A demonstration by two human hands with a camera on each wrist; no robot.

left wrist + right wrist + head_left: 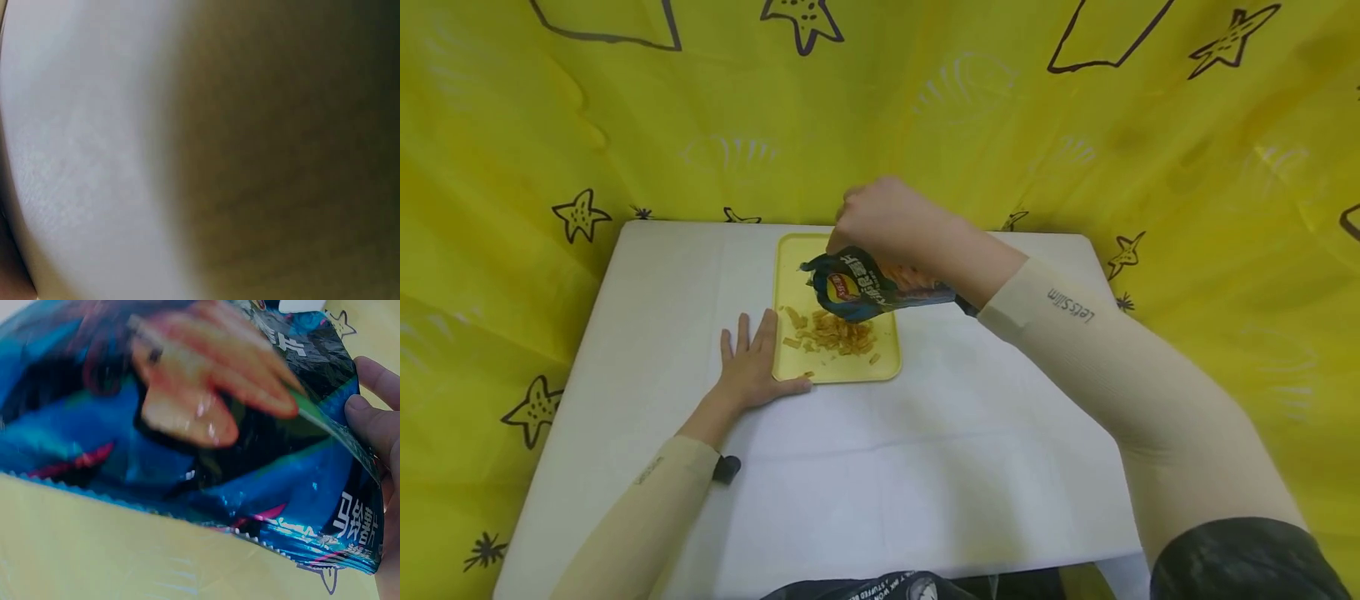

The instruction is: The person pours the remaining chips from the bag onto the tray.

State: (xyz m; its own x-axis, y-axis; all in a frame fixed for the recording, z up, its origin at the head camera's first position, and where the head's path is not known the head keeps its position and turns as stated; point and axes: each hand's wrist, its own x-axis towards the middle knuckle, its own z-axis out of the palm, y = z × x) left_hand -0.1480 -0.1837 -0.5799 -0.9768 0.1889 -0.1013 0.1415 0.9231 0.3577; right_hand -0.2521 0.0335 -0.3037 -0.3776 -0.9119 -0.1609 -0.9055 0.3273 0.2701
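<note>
In the head view a dark blue-and-black bag of potato chips (pixel 876 287) is tilted over a shallow yellow tray (pixel 790 271), its mouth end toward the left. My right hand (pixel 891 218) grips the bag from above; the right wrist view shows the thumb of this hand (pixel 378 422) against the edge of the shiny bag (pixel 187 462). Broken chips (pixel 842 335) lie heaped in the tray's lower half, with a few scattered pieces. With fingers spread, my left hand (pixel 748 371) rests at the tray's lower left corner, thumb along its near edge.
A white cloth covers the table (pixel 880 467). Behind and beside it hangs a yellow curtain (pixel 880 108) with drawn starfish. Blurred sleeve fabric (pixel 287 150) fills much of the left wrist view.
</note>
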